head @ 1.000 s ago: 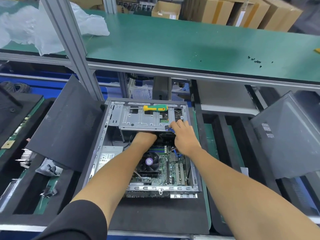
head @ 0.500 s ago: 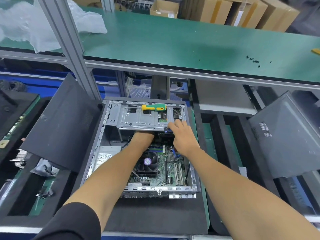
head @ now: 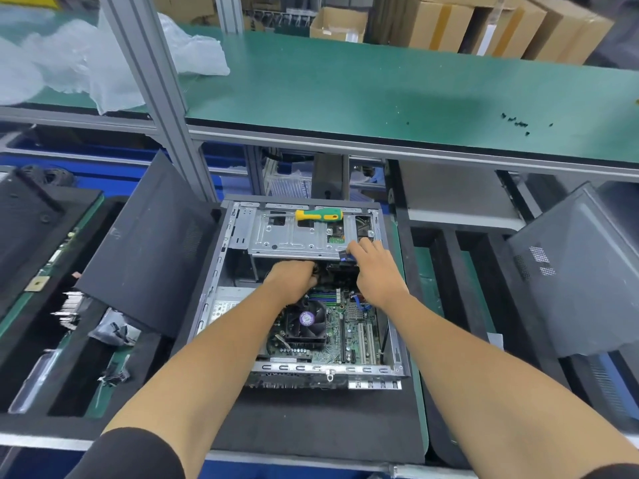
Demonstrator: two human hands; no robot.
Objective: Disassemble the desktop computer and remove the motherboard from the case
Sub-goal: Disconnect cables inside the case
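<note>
Open computer case (head: 221, 305) at frame centre on black mat (head: 311, 420); motherboard (head: 349, 326) inside, CPU fan (head: 306, 319) lower centre; left hand (head: 292, 280) curled under drive cage (head: 294, 236), contents hidden; right hand (head: 375, 271) pinching blue connector (head: 344, 255) at cage edge; green-yellow screwdriver (head: 318, 215) lying on cage; black screws (head: 517, 124) on green bench (head: 363, 88), upper right.

Electronics workshop: green workbench (head: 380, 91), stacked cartons (head: 484, 25), foam trays (head: 311, 426).
</note>
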